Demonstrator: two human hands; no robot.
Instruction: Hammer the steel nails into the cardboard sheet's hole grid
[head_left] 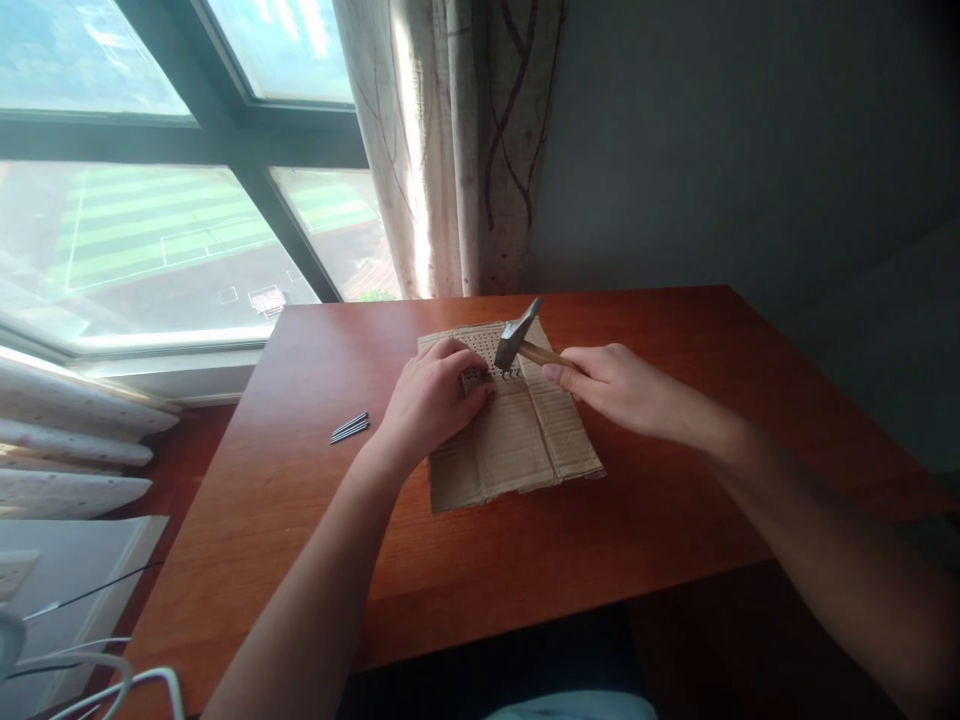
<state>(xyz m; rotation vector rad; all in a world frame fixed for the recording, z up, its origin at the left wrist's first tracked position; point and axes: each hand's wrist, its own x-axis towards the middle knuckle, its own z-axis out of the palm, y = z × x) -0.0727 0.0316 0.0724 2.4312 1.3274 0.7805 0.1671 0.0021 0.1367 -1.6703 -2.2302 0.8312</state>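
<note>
My right hand (604, 380) is wrapped round the wooden handle of a hammer (517, 338), whose metal head hovers over a sheet of corrugated cardboard (514, 440). On that sheet, a patch dotted with rows of small holes (484, 343) lies partly behind my left hand (435, 385). The left thumb and forefinger come together in a pinch near the hammer head; whatever is between them is too small to make out. Several short dark marks, perhaps nails (511, 373), show just below the hammer head. Left of my left hand lie several loose metal nails (350, 428) on the table.
The reddish-brown wooden table (300, 520) carries all of this. Behind it hang a patterned curtain (450, 150) and a grey wall (712, 150). A large window (150, 220) is on the left. White cables (112, 660) run at the lower left.
</note>
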